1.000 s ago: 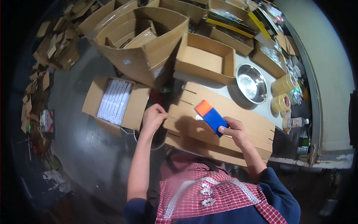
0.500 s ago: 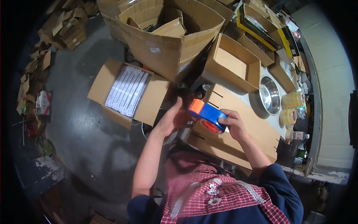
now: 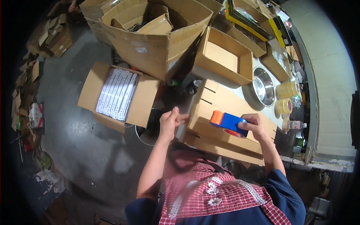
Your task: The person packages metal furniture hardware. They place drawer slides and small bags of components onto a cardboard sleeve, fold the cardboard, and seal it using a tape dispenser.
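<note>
My right hand [image 3: 254, 126] grips a blue and orange tape dispenser [image 3: 233, 123] by its blue end, above a stack of flat cardboard [image 3: 258, 132] on the worktable. The orange end points left, and part of an orange-red hub shows under the blue body. My left hand [image 3: 170, 123] is off the left edge of the cardboard stack. It holds nothing, with its thumb up and a finger stretched to the right. Left of it, an open carton [image 3: 146, 103] holds a row of white, flat-edged pieces [image 3: 117, 93].
Behind the carton stands a large cardboard bin [image 3: 150, 48]. An open box [image 3: 225, 56], a steel bowl [image 3: 264, 87], tape rolls [image 3: 284, 106] and a bottle [image 3: 296, 124] line the table's far and right side. Flattened boxes [image 3: 56, 35] lie at far left.
My right hand has carried the tape dispenser to the right, away from my left hand. My left hand's fingers have drawn in somewhat. The whole view has shifted slightly.
</note>
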